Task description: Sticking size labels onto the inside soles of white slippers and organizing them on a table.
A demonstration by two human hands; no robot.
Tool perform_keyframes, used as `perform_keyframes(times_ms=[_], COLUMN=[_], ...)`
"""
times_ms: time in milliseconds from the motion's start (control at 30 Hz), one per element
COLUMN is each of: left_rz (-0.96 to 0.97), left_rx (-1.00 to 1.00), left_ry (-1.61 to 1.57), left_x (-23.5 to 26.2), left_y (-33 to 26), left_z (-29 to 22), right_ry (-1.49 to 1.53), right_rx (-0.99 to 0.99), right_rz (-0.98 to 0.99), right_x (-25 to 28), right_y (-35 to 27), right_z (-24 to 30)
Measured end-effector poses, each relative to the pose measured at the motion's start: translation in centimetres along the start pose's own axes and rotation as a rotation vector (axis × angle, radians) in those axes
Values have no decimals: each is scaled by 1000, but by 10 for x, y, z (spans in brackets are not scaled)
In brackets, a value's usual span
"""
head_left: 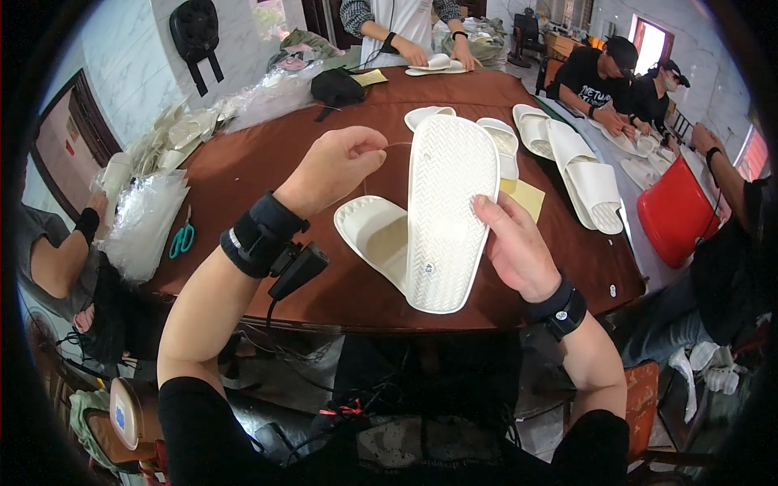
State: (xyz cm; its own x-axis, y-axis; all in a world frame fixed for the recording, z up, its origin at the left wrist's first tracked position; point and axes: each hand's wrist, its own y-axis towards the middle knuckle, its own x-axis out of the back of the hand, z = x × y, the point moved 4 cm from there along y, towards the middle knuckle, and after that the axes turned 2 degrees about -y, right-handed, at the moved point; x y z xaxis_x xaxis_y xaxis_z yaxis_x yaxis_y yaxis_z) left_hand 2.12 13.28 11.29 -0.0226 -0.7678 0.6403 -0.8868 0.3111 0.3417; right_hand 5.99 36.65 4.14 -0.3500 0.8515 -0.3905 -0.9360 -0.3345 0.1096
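Observation:
My right hand (519, 243) grips a white slipper (452, 211) by its right edge, thumb on the sole. The slipper is upright, its patterned sole toward me and a small round sticker near the heel. To its left, my left hand (344, 166) is closed in a pinch. A thin thread (399, 144) runs from its fingertips toward the slipper's upper part; where it ends I cannot make out. Another white slipper (356, 219) lies on the brown-covered table (243, 202), partly hidden behind the held one.
More white slippers (575, 162) lie at the right, beside yellow paper (527, 197). Teal scissors (183, 238) and clear plastic bags (146, 227) lie left. A red container (677, 212) stands at the right. Several people work around the table, one across handling slippers (438, 66).

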Motion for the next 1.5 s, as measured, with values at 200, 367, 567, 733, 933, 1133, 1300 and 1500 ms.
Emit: perform_keyframes(times_ms=[200, 367, 567, 733, 933, 1133, 1300, 1500], left_rz=[-47, -89, -250, -290, -399, -509, -508, -453], left_rx=[174, 110, 346, 420, 385, 481, 347, 417], left_ry=[-378, -643, -864, -926, -916, -888, -834, -779], left_x=[6, 1, 0, -1, -4, -5, -12, -26], left_y=[-32, -79, -136, -167, -171, -178, -167, -154], left_z=[3, 9, 43, 59, 54, 66, 73, 74], right_ry=[-248, -621, -793, -1005, -1106, -1232, -1362, -1337], right_rx=[140, 294, 349, 391, 307, 403, 372, 343], right_rz=[93, 262, 448, 599, 707, 569, 442, 383], right_x=[-25, -62, -70, -70, -64, -43, -14, -9], right_y=[-16, -30, -30, -31, -47, -46, -43, -36], right_z=[0, -15, -44, -38, -41, -18, -27, -34])
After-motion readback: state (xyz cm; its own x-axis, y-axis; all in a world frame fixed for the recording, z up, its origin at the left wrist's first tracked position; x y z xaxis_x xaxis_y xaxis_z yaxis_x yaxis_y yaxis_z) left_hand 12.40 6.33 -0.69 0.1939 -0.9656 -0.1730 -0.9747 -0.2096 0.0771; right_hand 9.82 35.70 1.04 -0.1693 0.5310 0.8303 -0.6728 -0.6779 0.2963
